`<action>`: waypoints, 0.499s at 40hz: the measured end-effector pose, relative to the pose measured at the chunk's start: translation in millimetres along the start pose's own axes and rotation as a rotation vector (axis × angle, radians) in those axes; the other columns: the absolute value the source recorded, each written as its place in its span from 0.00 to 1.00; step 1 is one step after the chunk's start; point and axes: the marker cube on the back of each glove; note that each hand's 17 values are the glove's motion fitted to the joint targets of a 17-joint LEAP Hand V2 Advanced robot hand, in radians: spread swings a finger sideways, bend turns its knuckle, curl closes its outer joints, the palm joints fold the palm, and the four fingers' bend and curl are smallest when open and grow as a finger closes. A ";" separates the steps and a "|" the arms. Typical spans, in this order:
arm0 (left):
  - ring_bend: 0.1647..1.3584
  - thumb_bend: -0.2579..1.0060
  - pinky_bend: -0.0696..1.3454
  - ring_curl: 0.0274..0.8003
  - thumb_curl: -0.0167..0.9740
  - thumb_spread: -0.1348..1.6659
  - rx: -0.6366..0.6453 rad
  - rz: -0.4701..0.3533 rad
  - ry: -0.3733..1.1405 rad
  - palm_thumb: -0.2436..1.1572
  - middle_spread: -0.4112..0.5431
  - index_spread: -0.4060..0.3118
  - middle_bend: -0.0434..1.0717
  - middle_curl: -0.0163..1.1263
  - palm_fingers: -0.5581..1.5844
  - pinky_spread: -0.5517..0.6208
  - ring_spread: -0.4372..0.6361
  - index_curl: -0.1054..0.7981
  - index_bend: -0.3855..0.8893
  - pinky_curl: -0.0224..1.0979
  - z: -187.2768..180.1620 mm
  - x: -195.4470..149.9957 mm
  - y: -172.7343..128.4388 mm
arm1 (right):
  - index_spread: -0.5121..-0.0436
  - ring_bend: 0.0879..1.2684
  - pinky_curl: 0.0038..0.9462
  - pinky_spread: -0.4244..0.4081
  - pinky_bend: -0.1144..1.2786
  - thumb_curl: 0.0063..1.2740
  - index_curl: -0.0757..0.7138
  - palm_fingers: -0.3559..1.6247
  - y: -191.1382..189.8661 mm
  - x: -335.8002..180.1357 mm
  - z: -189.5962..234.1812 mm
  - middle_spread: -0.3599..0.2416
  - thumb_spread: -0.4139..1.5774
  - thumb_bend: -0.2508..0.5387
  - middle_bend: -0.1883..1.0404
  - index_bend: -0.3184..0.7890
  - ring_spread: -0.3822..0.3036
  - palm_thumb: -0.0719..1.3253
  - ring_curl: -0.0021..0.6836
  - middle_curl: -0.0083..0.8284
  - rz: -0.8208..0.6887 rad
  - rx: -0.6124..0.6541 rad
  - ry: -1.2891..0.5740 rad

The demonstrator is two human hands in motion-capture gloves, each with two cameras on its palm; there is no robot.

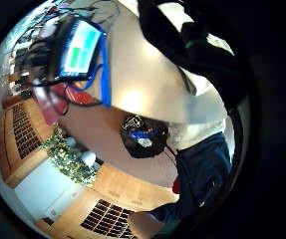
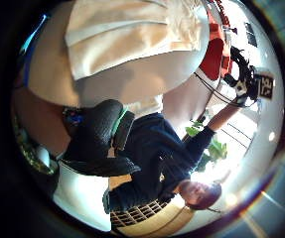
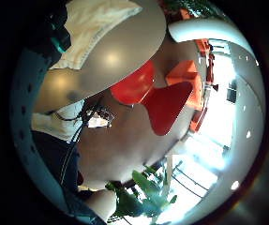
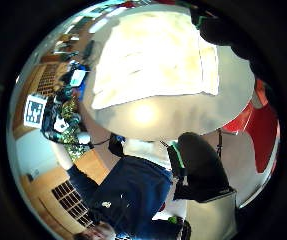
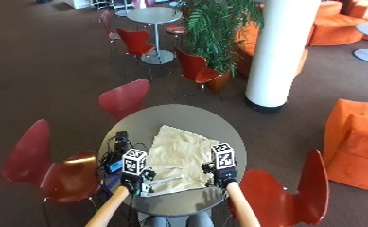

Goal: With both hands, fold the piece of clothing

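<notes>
A cream garment (image 5: 179, 158) lies spread flat on the round grey table (image 5: 189, 118), with a narrow folded strip along its near left edge. My left hand (image 5: 133, 182) hovers at the garment's near left corner. My right hand (image 5: 220, 177) hovers at its near right corner. From the right thumb side palm, the whole garment (image 4: 153, 55) shows flat on the table, with my fingers (image 4: 218, 30) only at the rim of the view. The left palm views show the garment (image 2: 132, 34) and relaxed fingers (image 1: 192, 45) in front of it, with no cloth pinched.
A bundle of black devices and cables (image 5: 115, 151) with a lit screen (image 1: 80, 50) sits on the table's left side. Red chairs (image 5: 61, 165) (image 5: 284, 189) stand at both sides of me, and another (image 5: 126, 97) at the far side. A white pillar (image 5: 278, 52) stands beyond.
</notes>
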 end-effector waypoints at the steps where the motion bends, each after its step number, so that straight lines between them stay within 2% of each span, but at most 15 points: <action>1: 0.25 0.20 0.45 0.30 0.32 0.66 -0.005 0.007 0.004 0.39 0.50 0.39 0.18 0.25 0.42 0.61 0.59 0.46 0.40 0.37 9.7 2.5 -5.2 | 0.29 0.38 0.36 0.57 0.48 0.23 0.38 0.45 -8.4 1.1 10.0 0.43 0.77 0.53 0.33 0.40 0.45 0.41 0.43 0.39 0.017 -0.023 -0.001; 5: 0.26 0.19 0.45 0.31 0.33 0.65 -0.032 0.052 0.064 0.40 0.48 0.39 0.19 0.26 0.43 0.58 0.57 0.46 0.41 0.37 30.1 18.0 -9.3 | 0.28 0.38 0.38 0.54 0.47 0.25 0.39 0.45 -17.6 3.6 33.8 0.36 0.76 0.53 0.31 0.41 0.41 0.46 0.46 0.40 0.122 -0.149 0.018; 7: 0.26 0.18 0.45 0.32 0.33 0.64 -0.018 0.033 0.049 0.40 0.48 0.39 0.18 0.26 0.42 0.57 0.56 0.46 0.41 0.37 38.0 18.1 -16.5 | 0.28 0.38 0.38 0.53 0.47 0.25 0.40 0.45 -10.6 0.9 35.6 0.34 0.76 0.53 0.30 0.41 0.40 0.49 0.47 0.40 0.164 -0.196 0.025; 11: 0.27 0.18 0.47 0.33 0.33 0.63 0.001 -0.034 -0.004 0.38 0.49 0.40 0.18 0.27 0.41 0.56 0.56 0.46 0.41 0.38 44.4 17.5 -21.4 | 0.29 0.37 0.38 0.52 0.47 0.27 0.40 0.44 -5.8 -10.6 39.5 0.32 0.74 0.53 0.29 0.41 0.39 0.54 0.48 0.40 0.118 -0.210 -0.017; 15: 0.27 0.18 0.45 0.33 0.33 0.62 0.023 -0.062 -0.012 0.39 0.46 0.39 0.21 0.28 0.42 0.54 0.55 0.45 0.41 0.37 47.2 16.6 -21.0 | 0.29 0.36 0.38 0.53 0.49 0.29 0.41 0.45 -14.6 -19.3 45.7 0.35 0.73 0.51 0.28 0.41 0.39 0.58 0.48 0.39 0.033 -0.147 -0.071; 20: 0.22 0.19 0.40 0.31 0.33 0.62 0.072 -0.056 0.039 0.40 0.38 0.35 0.27 0.30 0.52 0.47 0.47 0.49 0.47 0.35 50.8 16.0 -20.2 | 0.31 0.38 0.38 0.52 0.48 0.30 0.41 0.46 -30.1 -13.2 52.4 0.36 0.73 0.49 0.29 0.40 0.38 0.61 0.49 0.40 0.092 -0.016 -0.050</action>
